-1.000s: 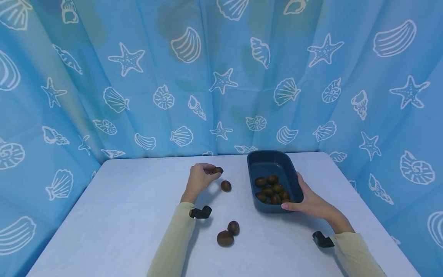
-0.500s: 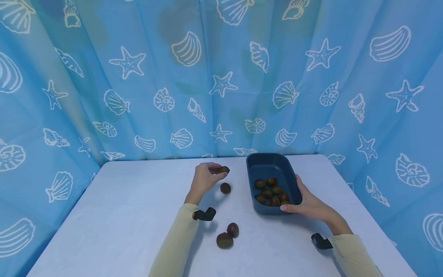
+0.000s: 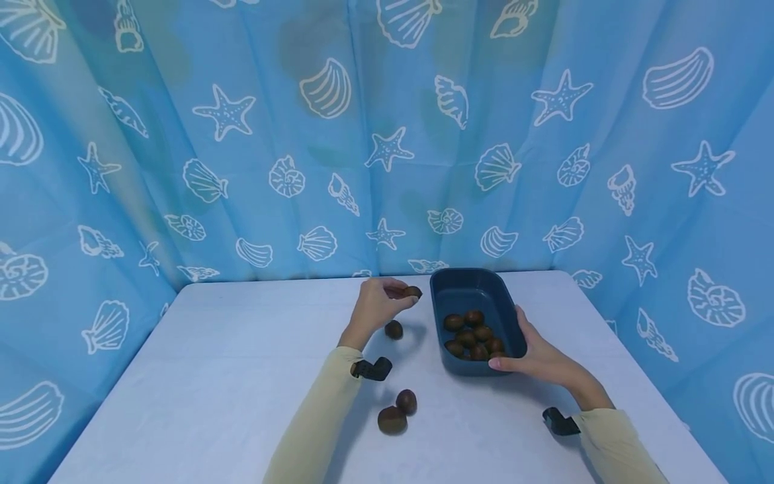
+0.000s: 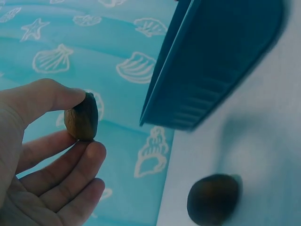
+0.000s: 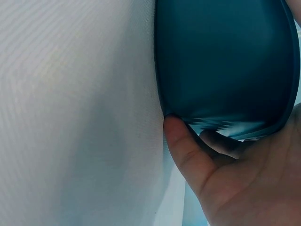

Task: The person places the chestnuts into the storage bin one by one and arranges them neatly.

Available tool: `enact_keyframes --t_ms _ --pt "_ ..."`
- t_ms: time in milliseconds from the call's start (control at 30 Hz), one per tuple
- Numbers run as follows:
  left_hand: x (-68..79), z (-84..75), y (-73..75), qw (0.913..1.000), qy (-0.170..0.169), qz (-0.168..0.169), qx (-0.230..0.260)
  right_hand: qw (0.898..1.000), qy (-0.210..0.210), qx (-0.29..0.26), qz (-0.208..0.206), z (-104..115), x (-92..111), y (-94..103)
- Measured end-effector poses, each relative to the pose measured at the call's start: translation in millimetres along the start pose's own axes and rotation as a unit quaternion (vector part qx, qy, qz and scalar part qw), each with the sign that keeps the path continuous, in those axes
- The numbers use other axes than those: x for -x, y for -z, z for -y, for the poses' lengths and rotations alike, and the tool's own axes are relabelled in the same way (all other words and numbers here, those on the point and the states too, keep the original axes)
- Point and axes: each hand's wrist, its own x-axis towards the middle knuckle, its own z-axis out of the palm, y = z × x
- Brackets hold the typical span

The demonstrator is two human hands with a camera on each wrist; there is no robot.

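Observation:
In the head view my left hand (image 3: 379, 306) holds a small brown kiwi (image 3: 412, 292) above the table, left of a dark blue plastic box (image 3: 443, 336). The left wrist view shows this kiwi (image 4: 82, 117) pinched between thumb and fingertips, apart from the box wall (image 4: 211, 61). My right hand (image 3: 547, 356) grips the box at its near right corner, thumb over the near rim and fingers along the right side. Several kiwis (image 3: 465, 337) lie in the near half of the box. Another kiwi (image 3: 394, 329) rests on the table below my left hand.
Two more kiwis, a larger one (image 3: 392, 420) and a smaller one (image 3: 406, 402), lie touching nearer the front of the white table (image 3: 211, 376). A blue shell-print curtain (image 3: 254, 188) hangs behind the table and along its sides.
My left hand has carried the held kiwi to the right, closer to the box. The right hand and the box stay in place; the head view has tilted slightly.

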Motion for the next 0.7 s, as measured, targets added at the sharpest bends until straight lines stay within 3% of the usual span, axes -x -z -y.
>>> enact_keyframes --t_ms 333,700 --pt "-8.0 -13.9 -15.9 0.9993 -0.021 0.028 -0.014 1.000 0.007 -0.006 0.001 -1 1 0.6" --pt "-14.9 -21.3 -36.2 0.9948 -0.044 0.082 -0.042 1.000 -0.007 -0.006 0.004 -2 1 1.6"
